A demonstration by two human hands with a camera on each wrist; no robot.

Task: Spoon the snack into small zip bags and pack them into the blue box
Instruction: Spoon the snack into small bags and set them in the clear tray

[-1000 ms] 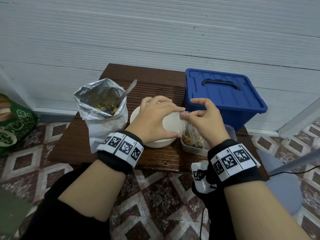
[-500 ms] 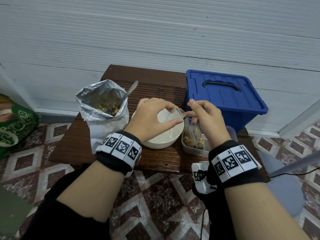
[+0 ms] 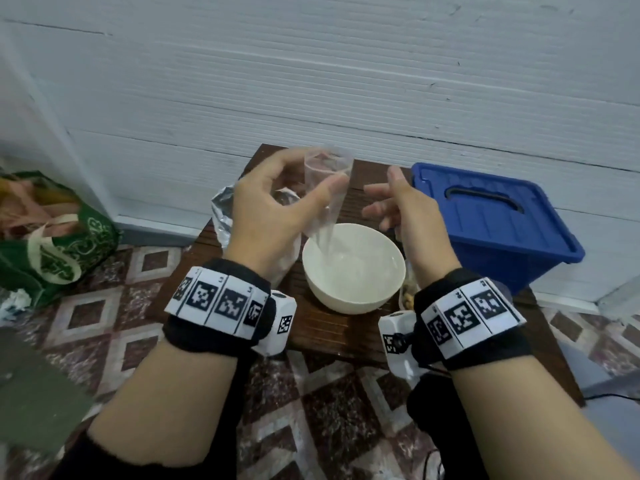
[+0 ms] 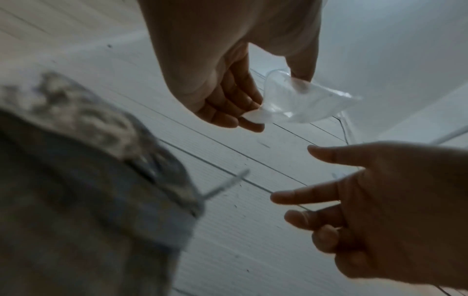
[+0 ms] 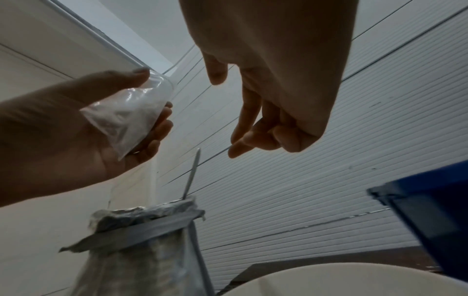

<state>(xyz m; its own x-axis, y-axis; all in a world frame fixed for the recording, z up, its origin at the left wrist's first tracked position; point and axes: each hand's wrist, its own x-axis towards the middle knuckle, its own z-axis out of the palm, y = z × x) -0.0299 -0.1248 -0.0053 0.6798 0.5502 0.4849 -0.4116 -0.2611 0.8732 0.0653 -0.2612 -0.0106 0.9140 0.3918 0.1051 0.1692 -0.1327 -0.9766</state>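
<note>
So the left hand has one small clear zip bag pinched between thumb and fingers, held up above the white bowl; the bag's mouth is popped open into a rough oval at the top and, as far as I can tell, there's nothing in it yet. The right hand is just beside it, not touching — fingers loosely spread, holding nothing. The snack sits in the foil pouch behind the left hand, with the spoon handle poking out of it; the blue box is off to the right with its lid on, well apart from the bag.

My guess is the next bit is the scoop itself; if I were doing it I'd keep that left pinch low on the rim so the mouth stays round, and bring the bag down close to the pouch rather than carrying a loaded spoon across the table. Right hand takes the spoon by the handle end, small scoops, tip it in over the bowl so strays land there — that thin plastic will collapse the second the grip shifts; don't overfill or the zip won't close.
</note>
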